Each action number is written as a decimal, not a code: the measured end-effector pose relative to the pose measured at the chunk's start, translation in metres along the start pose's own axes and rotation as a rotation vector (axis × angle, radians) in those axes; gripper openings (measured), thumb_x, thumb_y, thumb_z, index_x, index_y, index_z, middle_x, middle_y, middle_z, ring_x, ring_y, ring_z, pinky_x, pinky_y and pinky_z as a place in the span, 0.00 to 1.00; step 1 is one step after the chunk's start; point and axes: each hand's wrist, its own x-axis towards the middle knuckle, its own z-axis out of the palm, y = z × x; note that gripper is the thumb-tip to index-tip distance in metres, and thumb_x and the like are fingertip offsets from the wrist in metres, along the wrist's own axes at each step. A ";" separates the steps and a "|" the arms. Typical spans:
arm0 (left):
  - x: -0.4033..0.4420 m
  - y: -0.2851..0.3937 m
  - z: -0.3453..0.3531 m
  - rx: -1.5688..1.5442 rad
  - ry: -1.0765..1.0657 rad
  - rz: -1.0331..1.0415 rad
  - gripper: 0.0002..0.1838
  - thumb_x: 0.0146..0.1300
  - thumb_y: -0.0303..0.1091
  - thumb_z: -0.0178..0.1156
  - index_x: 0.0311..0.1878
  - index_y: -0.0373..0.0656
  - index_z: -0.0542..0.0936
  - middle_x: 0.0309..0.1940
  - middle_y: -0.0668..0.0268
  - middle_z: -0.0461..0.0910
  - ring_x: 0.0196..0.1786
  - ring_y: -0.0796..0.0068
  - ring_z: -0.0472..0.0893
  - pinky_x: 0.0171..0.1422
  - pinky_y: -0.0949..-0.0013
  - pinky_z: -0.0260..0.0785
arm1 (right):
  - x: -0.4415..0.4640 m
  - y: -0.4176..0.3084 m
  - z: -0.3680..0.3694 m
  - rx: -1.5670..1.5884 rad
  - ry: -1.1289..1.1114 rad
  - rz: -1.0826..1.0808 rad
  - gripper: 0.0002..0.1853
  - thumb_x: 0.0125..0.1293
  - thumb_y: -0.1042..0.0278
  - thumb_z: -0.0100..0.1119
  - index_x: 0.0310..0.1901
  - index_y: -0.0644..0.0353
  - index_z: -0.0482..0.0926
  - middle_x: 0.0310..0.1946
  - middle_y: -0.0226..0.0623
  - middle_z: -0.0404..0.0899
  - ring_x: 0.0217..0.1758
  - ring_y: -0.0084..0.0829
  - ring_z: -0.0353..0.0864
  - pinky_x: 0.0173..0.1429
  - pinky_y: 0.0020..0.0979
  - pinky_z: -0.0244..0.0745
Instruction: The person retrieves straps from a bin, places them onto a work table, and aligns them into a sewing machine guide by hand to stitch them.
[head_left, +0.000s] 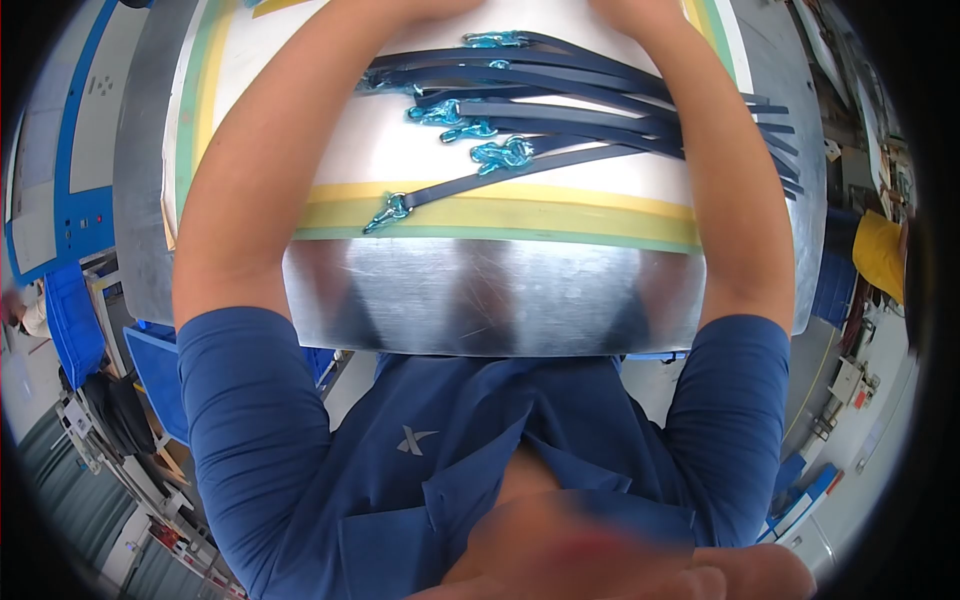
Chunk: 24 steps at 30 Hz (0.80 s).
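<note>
Your left hand (445,8) and right hand (635,12) are cut off by the top edge, so I cannot tell whether either grips anything. Dark straps (570,117) with blue clips (505,153) lie between your forearms, running beneath the right one and out past it. They rest on a white board (385,160) edged yellow and green, atop a metal table (500,290).

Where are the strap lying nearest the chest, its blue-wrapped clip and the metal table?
Navy strap (455,187): head view, flat band toward its left end.
Blue-wrapped clip (387,213): head view, middle of the wrapped body.
Metal table (560,290): head view, bare section nearest the person.
</note>
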 end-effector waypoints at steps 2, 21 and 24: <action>0.006 -0.003 0.004 -0.023 0.010 0.028 0.35 0.65 0.50 0.57 0.70 0.36 0.76 0.65 0.37 0.75 0.69 0.41 0.75 0.76 0.51 0.67 | -0.001 -0.003 -0.003 0.024 0.014 0.016 0.19 0.70 0.74 0.51 0.56 0.53 0.87 0.54 0.45 0.83 0.60 0.46 0.83 0.64 0.43 0.78; 0.007 0.021 -0.008 0.051 -0.038 0.008 0.37 0.65 0.53 0.57 0.70 0.35 0.76 0.66 0.36 0.74 0.69 0.42 0.75 0.76 0.51 0.66 | -0.012 0.062 -0.011 -0.073 -0.016 0.035 0.18 0.66 0.73 0.54 0.53 0.53 0.89 0.47 0.49 0.86 0.54 0.52 0.85 0.60 0.46 0.79; 0.012 0.015 -0.001 0.046 -0.034 -0.003 0.37 0.65 0.53 0.57 0.71 0.38 0.76 0.67 0.37 0.74 0.69 0.41 0.75 0.76 0.49 0.66 | -0.014 0.060 -0.017 -0.111 0.004 0.024 0.19 0.65 0.74 0.54 0.53 0.54 0.89 0.48 0.50 0.86 0.53 0.52 0.85 0.60 0.47 0.79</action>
